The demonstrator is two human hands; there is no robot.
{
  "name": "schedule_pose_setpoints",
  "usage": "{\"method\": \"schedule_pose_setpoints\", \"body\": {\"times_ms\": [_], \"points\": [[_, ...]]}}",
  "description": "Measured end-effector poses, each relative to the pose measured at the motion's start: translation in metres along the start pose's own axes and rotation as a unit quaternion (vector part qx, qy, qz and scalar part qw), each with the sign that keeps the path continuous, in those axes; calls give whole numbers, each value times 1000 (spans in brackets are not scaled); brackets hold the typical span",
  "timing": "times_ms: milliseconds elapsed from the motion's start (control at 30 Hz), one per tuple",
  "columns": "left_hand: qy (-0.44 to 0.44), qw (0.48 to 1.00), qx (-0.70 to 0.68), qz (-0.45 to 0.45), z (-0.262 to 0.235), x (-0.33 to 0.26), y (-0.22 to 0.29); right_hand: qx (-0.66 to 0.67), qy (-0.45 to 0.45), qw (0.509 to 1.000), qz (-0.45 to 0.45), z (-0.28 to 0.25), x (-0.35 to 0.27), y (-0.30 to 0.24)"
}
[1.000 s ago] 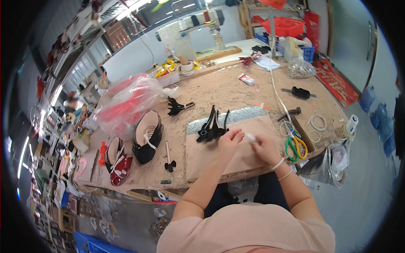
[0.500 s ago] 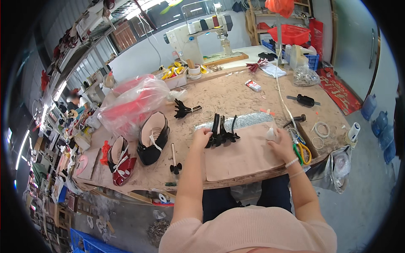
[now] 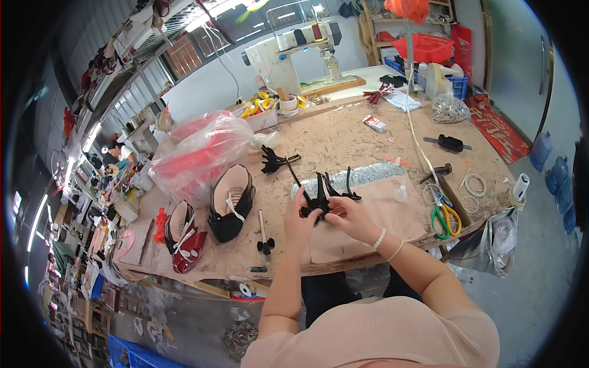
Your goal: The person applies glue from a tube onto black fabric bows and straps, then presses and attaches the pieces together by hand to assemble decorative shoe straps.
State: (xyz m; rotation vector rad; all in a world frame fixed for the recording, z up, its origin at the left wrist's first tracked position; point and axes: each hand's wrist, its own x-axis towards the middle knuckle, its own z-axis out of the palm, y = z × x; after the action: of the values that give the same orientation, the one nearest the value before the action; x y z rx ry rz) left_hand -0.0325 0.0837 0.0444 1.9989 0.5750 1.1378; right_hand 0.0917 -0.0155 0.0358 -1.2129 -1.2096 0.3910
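Presently, one brown workbench point(image 3: 362, 147) is extending under and around the pale board point(image 3: 380, 227). One clear bag point(image 3: 202, 147) with red contents is lying beyond the board, to its left. One bundle of black shoe uppers point(image 3: 228, 205) is sitting left of the board. Scissors point(image 3: 446, 213), green-and-yellow handled, are lying at the board's right. My left hand point(image 3: 299, 205) and right hand point(image 3: 351, 219) are closing their fingers on one black strap piece point(image 3: 316, 201), over the board's left part. More black straps point(image 3: 353, 195) are lying on the board, just beside my fingers. One small white bottle point(image 3: 401, 195) is standing on the board's right part.
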Motion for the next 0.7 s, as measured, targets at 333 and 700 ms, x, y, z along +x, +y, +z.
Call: {"method": "schedule_pose_setpoints", "body": {"times_ms": [333,700], "points": [[55,924,-312,-216,14,-35,5,176,-17,969,170,-9,-5,-18],[81,873,-423,-228,59,-50,7,10,85,992,89,-13,-27,-5]]}}
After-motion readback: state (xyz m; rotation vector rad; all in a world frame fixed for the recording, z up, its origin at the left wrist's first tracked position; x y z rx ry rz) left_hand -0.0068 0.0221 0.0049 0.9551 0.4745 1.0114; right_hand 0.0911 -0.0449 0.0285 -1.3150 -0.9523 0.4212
